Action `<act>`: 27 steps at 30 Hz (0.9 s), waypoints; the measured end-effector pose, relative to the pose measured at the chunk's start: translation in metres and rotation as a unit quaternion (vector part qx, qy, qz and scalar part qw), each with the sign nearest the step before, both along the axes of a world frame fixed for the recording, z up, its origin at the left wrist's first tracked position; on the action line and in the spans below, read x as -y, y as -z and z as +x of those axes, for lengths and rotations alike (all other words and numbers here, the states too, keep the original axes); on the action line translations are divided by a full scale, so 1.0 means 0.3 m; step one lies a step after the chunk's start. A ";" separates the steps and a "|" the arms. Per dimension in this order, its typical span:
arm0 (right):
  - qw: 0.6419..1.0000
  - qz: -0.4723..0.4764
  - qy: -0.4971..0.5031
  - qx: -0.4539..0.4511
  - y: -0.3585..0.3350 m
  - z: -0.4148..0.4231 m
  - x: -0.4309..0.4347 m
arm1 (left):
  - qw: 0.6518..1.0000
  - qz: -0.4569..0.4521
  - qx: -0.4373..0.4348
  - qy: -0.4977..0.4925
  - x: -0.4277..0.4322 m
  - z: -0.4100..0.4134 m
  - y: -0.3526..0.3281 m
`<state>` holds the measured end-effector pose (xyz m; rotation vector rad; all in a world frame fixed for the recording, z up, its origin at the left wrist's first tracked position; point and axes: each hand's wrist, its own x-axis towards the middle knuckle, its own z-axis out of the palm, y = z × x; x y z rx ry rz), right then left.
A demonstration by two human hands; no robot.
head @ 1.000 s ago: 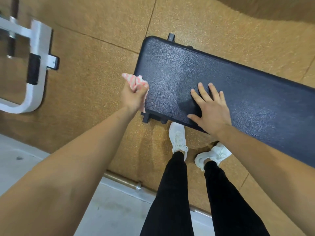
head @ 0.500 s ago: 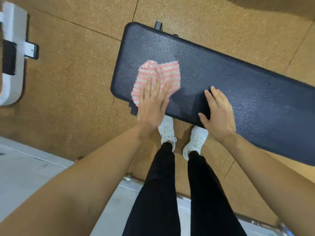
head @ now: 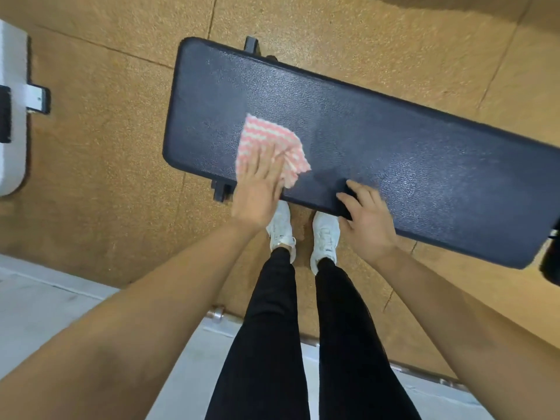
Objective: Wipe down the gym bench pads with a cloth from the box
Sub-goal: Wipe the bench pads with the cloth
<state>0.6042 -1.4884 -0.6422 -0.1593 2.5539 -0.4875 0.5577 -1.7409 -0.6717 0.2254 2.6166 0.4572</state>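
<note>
Step in hand: wiping the bench pad (head: 378,140), cloth already on it. My left hand (head: 257,192) lies flat, fingers spread, pressing the pink-and-white striped cloth (head: 266,137) onto the dark surface near its left end. This is no closed grip; the palm and fingers pin the near part of the cloth, while the rest fans out beyond my fingertips toward the middle of the pad. My right hand (head: 368,221) is open and empty, fingers resting over the near edge of the pad, apparently bracing.

Judgement: most of the pad, out to the right, looks unwiped. The next move calls for steady downward pressure while sliding the cloth rightward along the surface, keeping it flat so it does not bunch. The right hand sits in that path and would need to shift.
</note>
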 end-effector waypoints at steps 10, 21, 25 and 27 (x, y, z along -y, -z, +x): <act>0.993 0.061 0.101 0.027 -0.022 0.206 -0.136 | 0.971 0.048 0.004 0.234 -0.289 -0.137 0.022; 0.985 -0.018 0.128 0.112 -0.179 0.244 -0.219 | 0.967 0.093 0.238 0.025 -0.168 0.211 -0.239; 0.963 -0.095 0.178 0.177 -0.310 0.218 -0.169 | 0.900 0.229 0.250 -0.273 -0.124 0.209 -0.457; 0.953 -0.130 0.202 0.184 -0.405 0.189 -0.118 | 0.871 0.261 0.240 -0.339 -0.108 0.203 -0.589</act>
